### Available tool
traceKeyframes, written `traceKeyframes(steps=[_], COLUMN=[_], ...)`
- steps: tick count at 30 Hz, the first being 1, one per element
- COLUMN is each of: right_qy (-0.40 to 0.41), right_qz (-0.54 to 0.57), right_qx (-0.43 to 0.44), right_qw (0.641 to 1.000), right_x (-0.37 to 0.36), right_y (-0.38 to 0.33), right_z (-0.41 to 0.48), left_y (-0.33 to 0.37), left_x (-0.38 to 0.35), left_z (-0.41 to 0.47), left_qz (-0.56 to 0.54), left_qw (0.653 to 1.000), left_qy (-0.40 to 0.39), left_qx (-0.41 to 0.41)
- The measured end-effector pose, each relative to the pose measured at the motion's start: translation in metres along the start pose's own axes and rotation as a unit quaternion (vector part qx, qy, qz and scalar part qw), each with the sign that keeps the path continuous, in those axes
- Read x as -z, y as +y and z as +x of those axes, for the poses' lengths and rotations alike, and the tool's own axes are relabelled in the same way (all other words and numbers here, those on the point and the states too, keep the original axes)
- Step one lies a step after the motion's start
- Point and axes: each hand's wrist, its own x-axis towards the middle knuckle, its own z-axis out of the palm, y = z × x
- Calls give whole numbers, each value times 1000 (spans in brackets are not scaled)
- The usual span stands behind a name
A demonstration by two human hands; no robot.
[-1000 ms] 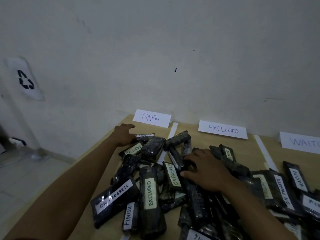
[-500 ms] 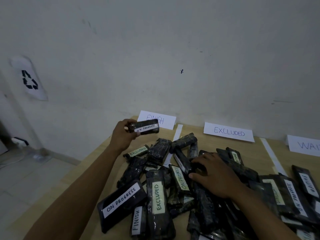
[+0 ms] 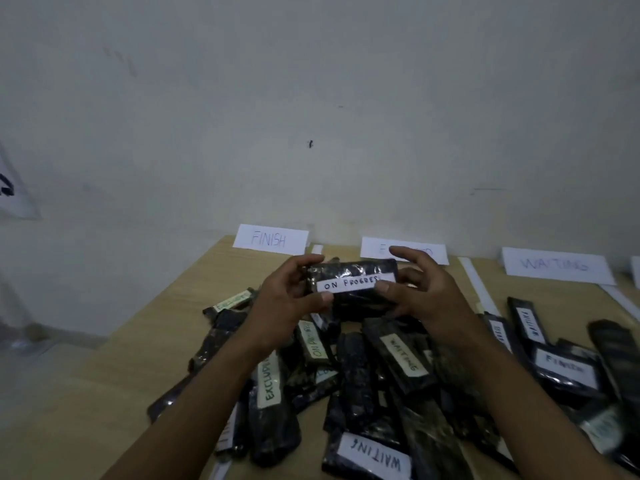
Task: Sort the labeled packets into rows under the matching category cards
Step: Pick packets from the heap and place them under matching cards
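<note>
Packet ON PROGRESS (image 3: pixel 349 289) between left grip (image 3: pixel 287 301) and right grip (image 3: pixel 427 296), both pinching its ends, long axis left-right

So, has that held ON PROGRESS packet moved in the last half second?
Yes: the ON PROGRESS packet went right, off the FINISH card toward the EXCLUDED card; the right hand now grips it too.

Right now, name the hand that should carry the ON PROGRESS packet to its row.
Right hand, probably. It and the left hand both pinch the packet, but the FINISH card, EXCLUDED card and WAITING card don't match; an unread card shows at the right edge.
</note>
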Motion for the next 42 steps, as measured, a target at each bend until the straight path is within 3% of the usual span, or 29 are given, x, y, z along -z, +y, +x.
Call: traceKeyframes(steps=[3, 6, 9, 14, 20, 24, 35, 42], right_qy=[38, 129, 244, 363, 443, 468, 441, 388], right_qz=[15, 40, 53, -6, -100, -130, -285, -438], right_qx=[4, 8, -5, -45, -104, -151, -256, -329], right_qw=[999, 991, 968, 931, 885, 861, 812, 741], right_x=[25, 63, 112, 202, 310, 371, 451, 464], right_y=[-4, -6, -9, -11, -14, 5, 55, 73], right_z=[-15, -31, -45, -55, -39, -11, 41, 38], left_y=[-6, -16, -25, -44, -73, -91, -90, -92], left_x=[-24, -42, -68, -142, -206, -212, -212, -212], left_z=[3, 13, 30, 69, 97, 100, 98, 100], left_qz=[21, 128, 271, 386, 445, 407, 409, 400], left_qw=[997, 984, 949, 873, 811, 816, 815, 821], left_qy=[-70, -123, -156, -255, -352, -404, -403, -401], left_qx=[17, 2, -38, -151, -139, -78, -76, -74])
